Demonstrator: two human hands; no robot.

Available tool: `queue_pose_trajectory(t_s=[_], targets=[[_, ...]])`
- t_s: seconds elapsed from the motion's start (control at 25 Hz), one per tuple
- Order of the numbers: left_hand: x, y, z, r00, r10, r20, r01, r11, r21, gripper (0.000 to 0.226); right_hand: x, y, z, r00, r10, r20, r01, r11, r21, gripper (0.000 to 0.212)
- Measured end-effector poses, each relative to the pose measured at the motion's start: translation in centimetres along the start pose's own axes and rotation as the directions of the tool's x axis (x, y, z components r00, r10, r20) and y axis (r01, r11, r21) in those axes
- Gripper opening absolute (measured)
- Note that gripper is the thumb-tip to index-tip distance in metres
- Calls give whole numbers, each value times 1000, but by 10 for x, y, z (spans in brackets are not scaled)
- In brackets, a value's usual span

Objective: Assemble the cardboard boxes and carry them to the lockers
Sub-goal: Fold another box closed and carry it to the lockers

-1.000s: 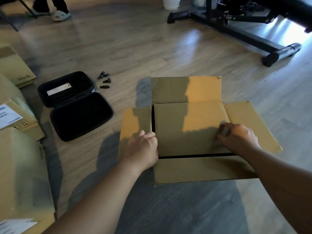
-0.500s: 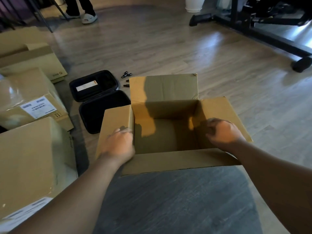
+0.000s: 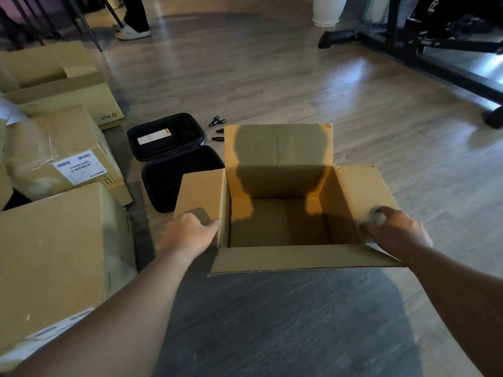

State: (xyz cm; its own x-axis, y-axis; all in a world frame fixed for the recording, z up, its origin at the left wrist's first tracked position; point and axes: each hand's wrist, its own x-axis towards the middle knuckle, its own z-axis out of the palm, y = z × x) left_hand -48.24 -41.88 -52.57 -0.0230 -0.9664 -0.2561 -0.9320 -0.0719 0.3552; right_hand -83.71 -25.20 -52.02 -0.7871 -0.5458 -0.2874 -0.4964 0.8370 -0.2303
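Sunlight streaks a pale wood-plank floor (image 3: pixel 272 77); a black metal equipment frame (image 3: pixel 424 58) stands far right beside a white vase (image 3: pixel 328 9).

Tan cardboard box (image 3: pixel 277 183), black case (image 3: pixel 174 159) (white label inside), grey-brown floor (image 3: pixel 272 85).

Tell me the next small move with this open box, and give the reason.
Probably lift it by the side flaps. The cardboard box stands upright on the floor, all four top flaps splayed out and the inside apparently bare. The left hand grips the left flap and the right hand holds the right flap, so both are placed to raise it for carrying.
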Motion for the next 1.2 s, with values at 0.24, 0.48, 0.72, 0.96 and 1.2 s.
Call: queue_pose_trajectory(t_s=[0.24,0.48,0.72,0.96,1.2], targets=[[10,17,-23,941,73,-329,-14,984,179,45,-2,-6,-22,901,-260,-348,252,965,-69,33],[1,43,-43,775,442,-452,-449,888,99,11,-11,-40,-31,694,-572,-437,644,765,21,41],[-9,58,-25,827,560,-57,-560,808,-183,38,-8,-59,-9,769,-636,-63,637,756,151,41],[21,11,-4,892,402,206,-371,912,-173,51,22,-1,4,855,-494,156,489,869,74,76],[42,-9,-9,835,467,292,-457,883,-107,85,23,16,17,717,-671,191,606,735,306,60]])
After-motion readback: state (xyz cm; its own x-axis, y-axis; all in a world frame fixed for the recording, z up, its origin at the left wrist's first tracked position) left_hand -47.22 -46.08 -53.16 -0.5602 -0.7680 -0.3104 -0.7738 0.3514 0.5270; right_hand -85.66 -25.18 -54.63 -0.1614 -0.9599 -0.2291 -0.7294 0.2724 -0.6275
